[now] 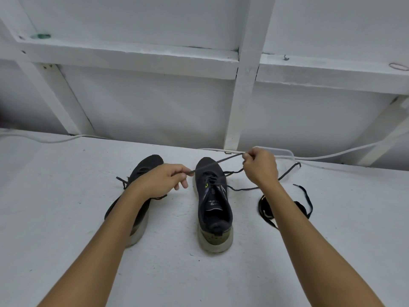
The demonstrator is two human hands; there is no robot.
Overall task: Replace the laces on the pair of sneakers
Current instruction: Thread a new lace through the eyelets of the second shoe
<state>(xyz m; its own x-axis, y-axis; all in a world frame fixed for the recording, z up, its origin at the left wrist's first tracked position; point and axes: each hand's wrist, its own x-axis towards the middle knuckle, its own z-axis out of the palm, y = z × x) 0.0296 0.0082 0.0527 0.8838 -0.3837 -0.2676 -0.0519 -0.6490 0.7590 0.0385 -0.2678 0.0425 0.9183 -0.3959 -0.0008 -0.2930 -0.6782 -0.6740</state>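
Observation:
Two dark sneakers with pale soles stand side by side on a white surface, toes pointing away. My left forearm partly covers the left sneaker (141, 171). The right sneaker (213, 202) has a dark lace (218, 162) running from its eyelets. My left hand (162, 181) pinches one part of that lace above the toe. Further along the same stretch, my right hand (260, 167) pinches it, so it is taut between the hands. The lace's loose part trails right. A coiled black lace (265, 209) lies to the right of the sneakers.
A white cable (332, 155) runs along the back edge of the surface below a white wall with beams. A ledge (132, 56) higher up holds a green ring (41, 36) at the left and a rubber band (398, 66) at the right.

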